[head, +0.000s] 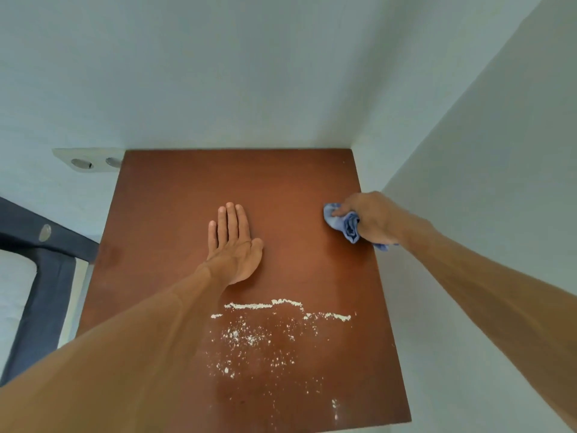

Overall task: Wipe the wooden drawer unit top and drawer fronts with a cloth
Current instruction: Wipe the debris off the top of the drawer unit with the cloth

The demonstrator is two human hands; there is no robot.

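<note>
Looking straight down on the reddish-brown wooden top (193, 195) of the drawer unit, tucked into a corner between two pale walls (237, 70). Drawer fronts lying out of sight below the near edge; only the top showing. Near-left part of the top being covered by the left forearm, which is crossing the lower left of the view.

Left hand (234, 245) lying flat, palm down, fingers together and straight, near the middle of the top, holding nothing. Right hand (371, 218) reaching in from the right, fingers curled tightly around a bunched blue cloth (343, 221), pressing it onto the top close to the right edge. A fold of cloth sticking out past the fingertips, another bit peeking from under the wrist; the rest of it hidden inside the fist.

White powder (265, 335) lying scattered over the near half of the top, with a ragged pushed-up line of it just in front of the left wrist. Far half looking clean.

A wall socket plate (84, 162) with two round outlets sitting at the far-left corner, partly cut off by the top's edge. A dark bed frame (46, 276) with a pale mattress (12, 285) standing at the left, only partly in view.
</note>
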